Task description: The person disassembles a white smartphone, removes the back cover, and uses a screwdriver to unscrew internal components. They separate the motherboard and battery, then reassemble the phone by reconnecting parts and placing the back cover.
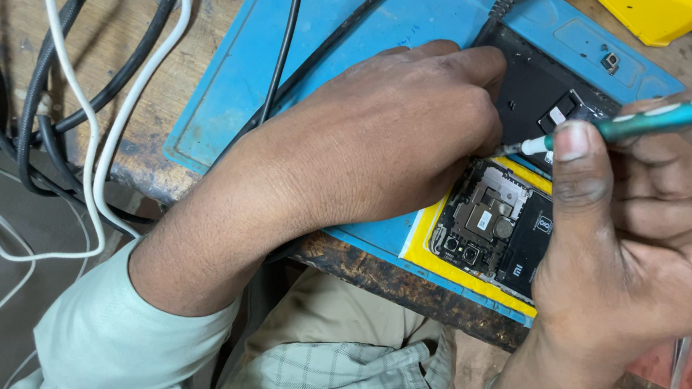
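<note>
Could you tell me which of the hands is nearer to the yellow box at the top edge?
Right. The right hand lies just below the yellow box; the left hand rests farther left.
</note>
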Action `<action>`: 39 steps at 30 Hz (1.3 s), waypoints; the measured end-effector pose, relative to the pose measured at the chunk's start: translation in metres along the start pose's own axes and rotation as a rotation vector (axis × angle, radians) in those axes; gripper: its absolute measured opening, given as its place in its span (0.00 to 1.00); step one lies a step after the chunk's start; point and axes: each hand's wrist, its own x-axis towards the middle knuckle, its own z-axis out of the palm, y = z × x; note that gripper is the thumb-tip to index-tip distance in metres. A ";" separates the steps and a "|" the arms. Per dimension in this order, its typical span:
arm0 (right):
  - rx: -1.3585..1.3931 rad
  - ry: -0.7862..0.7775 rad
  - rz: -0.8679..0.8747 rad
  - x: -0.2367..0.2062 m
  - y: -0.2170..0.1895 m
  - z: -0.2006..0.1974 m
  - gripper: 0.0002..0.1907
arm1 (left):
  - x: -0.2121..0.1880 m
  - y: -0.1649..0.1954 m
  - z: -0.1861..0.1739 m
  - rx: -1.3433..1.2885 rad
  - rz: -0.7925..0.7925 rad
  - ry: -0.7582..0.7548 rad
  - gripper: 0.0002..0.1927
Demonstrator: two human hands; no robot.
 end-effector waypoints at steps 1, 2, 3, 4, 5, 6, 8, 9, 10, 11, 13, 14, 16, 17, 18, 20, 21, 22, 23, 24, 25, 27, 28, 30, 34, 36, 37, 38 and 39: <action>-0.004 -0.003 0.001 -0.001 0.000 0.000 0.18 | 0.000 0.000 0.000 -0.006 0.003 0.001 0.01; -0.008 -0.008 -0.003 -0.001 0.001 0.000 0.17 | 0.000 0.000 0.000 -0.013 0.005 0.003 0.02; -0.012 -0.016 -0.006 -0.002 0.001 -0.001 0.17 | 0.000 0.000 0.000 -0.019 0.006 0.005 0.02; -0.016 -0.019 -0.008 -0.002 0.002 0.000 0.17 | 0.000 0.000 -0.001 -0.012 0.005 0.000 0.02; -0.024 -0.022 -0.014 -0.003 0.003 -0.001 0.17 | 0.000 -0.001 -0.001 -0.004 0.006 -0.004 0.02; -0.031 -0.026 -0.014 -0.003 0.003 0.000 0.17 | 0.000 -0.001 -0.001 0.005 0.007 -0.007 0.02; -0.027 -0.022 -0.031 -0.004 0.004 0.000 0.12 | 0.001 -0.001 0.000 0.005 0.000 -0.010 0.03; -0.056 -0.035 -0.067 -0.003 0.005 -0.001 0.06 | 0.001 -0.001 0.000 0.005 -0.004 -0.012 0.03; -0.063 -0.035 -0.074 -0.004 0.004 -0.001 0.07 | 0.001 -0.001 0.001 0.006 -0.002 -0.005 0.02; -0.070 -0.035 -0.081 -0.003 0.004 -0.002 0.12 | 0.001 -0.001 0.001 0.007 0.000 0.001 0.02; -0.050 -0.022 -0.045 -0.003 0.003 -0.003 0.17 | 0.001 -0.001 0.002 0.013 -0.001 0.007 0.02; -0.046 -0.018 -0.034 -0.003 0.002 -0.003 0.19 | 0.001 -0.002 0.002 0.020 0.001 0.010 0.02; -0.055 -0.019 -0.038 -0.003 0.001 -0.004 0.20 | 0.001 -0.002 0.002 0.026 0.004 0.012 0.01; -0.057 -0.017 -0.038 -0.003 0.001 -0.004 0.20 | 0.001 -0.002 0.002 0.026 0.005 0.012 0.01; -0.055 -0.009 -0.039 -0.003 0.000 -0.003 0.18 | 0.001 -0.002 0.002 0.026 0.008 0.013 0.01; -0.040 0.013 -0.001 -0.005 0.000 -0.003 0.09 | 0.000 -0.002 0.002 0.019 0.005 0.015 0.02; -0.027 0.027 0.036 -0.006 0.000 -0.002 0.02 | 0.000 -0.002 0.002 0.016 0.003 0.015 0.02; -0.024 0.030 0.044 -0.007 0.000 -0.002 0.02 | 0.001 -0.002 0.001 0.018 0.003 0.017 0.02; -0.020 0.033 0.052 -0.007 0.001 -0.003 0.06 | 0.001 -0.002 0.001 0.019 0.005 0.019 0.02; -0.025 0.025 0.030 -0.008 0.001 -0.003 0.06 | 0.001 -0.001 0.001 0.021 0.007 0.022 0.02; -0.034 0.018 0.002 -0.009 0.002 -0.003 0.06 | 0.002 -0.001 0.000 0.018 0.006 0.014 0.01; -0.057 0.004 -0.059 -0.009 0.003 -0.004 0.06 | 0.003 -0.002 -0.001 0.012 0.001 -0.005 0.03; -0.054 0.020 -0.060 -0.010 0.003 -0.004 0.06 | 0.004 -0.002 -0.001 0.007 -0.003 0.006 0.03; -0.030 0.072 -0.027 -0.012 0.004 -0.004 0.07 | 0.005 -0.001 0.001 -0.004 -0.012 0.027 0.03; 0.085 0.261 0.014 -0.015 0.004 0.001 0.07 | 0.015 -0.005 0.010 0.150 0.078 0.213 0.05; 0.112 0.273 0.074 -0.018 0.002 0.002 0.07 | 0.022 -0.008 0.016 0.261 0.092 0.248 0.02; 0.123 0.274 0.099 -0.020 0.000 0.002 0.07 | 0.023 -0.007 0.018 0.244 0.103 0.266 0.01; 0.130 0.282 0.118 -0.022 -0.001 0.002 0.07 | 0.023 -0.007 0.019 0.230 0.116 0.285 0.04; 0.137 0.296 0.135 -0.025 -0.004 0.001 0.07 | 0.024 -0.007 0.018 0.217 0.133 0.303 0.07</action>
